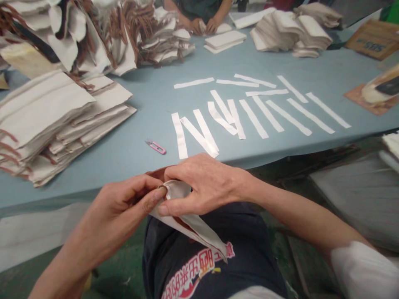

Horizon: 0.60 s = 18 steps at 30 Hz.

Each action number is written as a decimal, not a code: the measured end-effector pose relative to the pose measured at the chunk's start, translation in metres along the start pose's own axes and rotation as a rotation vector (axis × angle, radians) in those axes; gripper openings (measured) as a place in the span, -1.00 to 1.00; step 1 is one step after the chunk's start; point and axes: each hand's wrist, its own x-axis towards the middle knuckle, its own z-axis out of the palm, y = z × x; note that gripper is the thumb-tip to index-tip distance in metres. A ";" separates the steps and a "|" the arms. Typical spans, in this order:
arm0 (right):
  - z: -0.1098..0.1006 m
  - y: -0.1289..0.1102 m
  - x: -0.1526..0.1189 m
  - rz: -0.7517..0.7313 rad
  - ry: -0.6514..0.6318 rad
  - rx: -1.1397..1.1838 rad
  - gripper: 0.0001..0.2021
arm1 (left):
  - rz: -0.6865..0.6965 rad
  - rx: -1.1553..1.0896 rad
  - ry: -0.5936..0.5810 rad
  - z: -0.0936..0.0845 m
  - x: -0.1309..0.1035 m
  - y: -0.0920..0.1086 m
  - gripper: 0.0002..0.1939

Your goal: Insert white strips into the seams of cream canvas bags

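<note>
Gripping a pale cloth piece (204,232), left hand (129,201) pinching its edge, right hand (201,185) half-curled, grasping it just beside.

The hands (201,182) partly hide the cream fabric (202,229).

A wide table (149,99) is covered by dull blue cloth (274,148), draped over the near edge. Green floor (116,274) is seen below, marked by a small pale scrap (126,281). A grey-covered surface (358,199) is set low at right, a pale panel (40,232) low at left. Even, soft light is cast over the table.
</note>
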 end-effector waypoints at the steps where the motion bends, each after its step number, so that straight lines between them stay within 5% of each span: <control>1: 0.000 0.000 0.001 0.011 0.001 0.023 -0.68 | -0.002 -0.006 -0.001 0.000 -0.001 -0.003 -0.69; 12: 0.011 0.015 -0.001 -0.008 -0.087 0.325 -0.78 | 0.114 0.072 -0.090 -0.006 -0.015 -0.014 -0.70; 18: 0.025 0.018 -0.002 0.027 -0.033 0.473 -0.84 | 0.255 0.391 0.036 0.004 -0.019 -0.026 -0.74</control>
